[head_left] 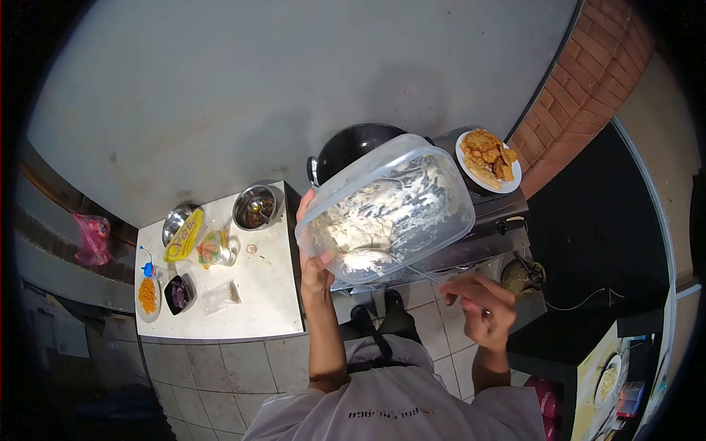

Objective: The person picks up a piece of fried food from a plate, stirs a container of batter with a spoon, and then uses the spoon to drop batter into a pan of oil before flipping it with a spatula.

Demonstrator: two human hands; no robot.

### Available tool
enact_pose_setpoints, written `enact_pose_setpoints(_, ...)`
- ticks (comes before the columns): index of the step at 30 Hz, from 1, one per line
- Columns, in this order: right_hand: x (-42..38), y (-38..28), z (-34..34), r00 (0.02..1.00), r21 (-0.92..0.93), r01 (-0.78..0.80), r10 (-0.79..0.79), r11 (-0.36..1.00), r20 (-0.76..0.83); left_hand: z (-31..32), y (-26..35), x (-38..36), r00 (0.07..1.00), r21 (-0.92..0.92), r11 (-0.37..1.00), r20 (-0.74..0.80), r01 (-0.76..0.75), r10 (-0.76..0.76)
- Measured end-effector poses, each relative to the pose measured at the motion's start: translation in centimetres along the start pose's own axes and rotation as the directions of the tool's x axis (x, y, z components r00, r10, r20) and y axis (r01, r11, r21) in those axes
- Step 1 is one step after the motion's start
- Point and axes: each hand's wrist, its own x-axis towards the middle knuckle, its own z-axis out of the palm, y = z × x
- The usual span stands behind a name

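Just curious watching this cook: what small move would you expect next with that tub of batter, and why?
Probably another scrape with the utensil in the right hand. The left hand holds the clear plastic container tilted over the black wok, and white batter clings to its walls.

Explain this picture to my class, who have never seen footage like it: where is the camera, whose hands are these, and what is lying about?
There is one picture, from a camera worn on a person's head, looking down; its wide lens bends the edges. Both hands are the wearer's own. The left hand holds up a tilted clear plastic container smeared with white batter. The right hand grips a thin metal utensil reaching into it. Behind the container sit a black wok on a stove and a plate of fried pieces. On the small white table to the left are steel bowls, a yellow packet, a dish of orange shreds and a dark bowl.
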Motion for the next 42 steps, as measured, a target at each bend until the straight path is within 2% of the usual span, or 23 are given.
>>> enact_pose_setpoints(3,0.1,-0.2,-0.3,0.999,-0.003,0.027,-0.027,1.000,0.025,-0.2,-0.1,0.1,1.000,0.037,0.999,0.011,-0.006,0.006)
enact_pose_setpoints(5,0.4,-0.3,0.4,0.990,-0.056,0.038,-0.030,0.998,0.134,-0.1,0.0,0.1,1.000,0.047,0.999,0.020,-0.011,0.010)
enact_pose_setpoints(12,1.4,0.0,1.6,0.987,-0.114,0.113,-0.099,0.987,0.124,-0.4,0.1,0.3,1.000,0.046,0.999,0.026,-0.010,0.009)
enact_pose_setpoints(15,1.4,0.1,0.7,0.989,-0.106,0.142,-0.138,0.984,0.047,-0.5,0.2,0.5,1.000,0.032,0.999,0.018,0.000,0.000)
enact_pose_setpoints(17,1.2,0.5,0.6,0.995,-0.106,0.090,-0.095,0.990,-0.041,-0.7,0.0,0.5,1.000,0.041,0.999,0.021,0.007,-0.008)
enact_pose_setpoints(21,3.2,1.3,1.8,0.998,-0.123,0.060,-0.060,0.991,0.001,-1.2,0.1,1.3,0.997,0.046,0.998,0.055,0.047,-0.050)
enact_pose_setpoints(23,4.3,1.2,3.1,0.995,-0.120,0.076,-0.067,0.990,0.077,-1.3,0.0,1.6,0.998,0.041,0.998,0.051,0.041,-0.043)
enact_pose_setpoints(30,1.4,1.2,1.2,0.990,-0.178,0.106,-0.086,0.978,0.115,-1.0,-0.4,0.9,1.000,0.062,0.998,0.010,-0.018,0.017)
enact_pose_setpoints(32,0.4,1.2,0.4,0.998,-0.167,0.062,-0.060,0.984,0.016,-1.2,-0.5,0.8,1.000,0.074,0.997,0.008,-0.016,0.016)
enact_pose_setpoints(33,0.1,1.3,0.4,0.998,-0.167,0.062,-0.060,0.984,0.016,-1.2,-0.5,0.7,1.000,0.082,0.997,0.010,-0.013,0.012)
enact_pose_setpoints(35,-0.5,2.0,0.4,0.984,-0.170,-0.030,-0.001,0.985,-0.178,-1.3,-0.9,0.8,1.000,0.108,0.994,0.015,-0.019,0.017)
enact_pose_setpoints(39,-0.7,2.7,2.2,0.977,-0.244,-0.074,0.022,0.967,-0.210,-1.7,-1.1,0.9,0.997,0.155,0.986,0.045,-0.064,0.057)
enact_pose_setpoints(41,-1.1,2.5,3.3,0.962,-0.154,-0.194,0.158,0.969,-0.223,-1.6,-0.9,0.9,0.996,0.183,0.981,0.069,-0.070,0.058)
enact_pose_setpoints(42,-1.3,2.8,4.0,0.961,-0.155,-0.150,0.107,0.977,-0.254,-1.6,-0.9,1.0,0.994,0.216,0.973,0.088,-0.077,0.059)
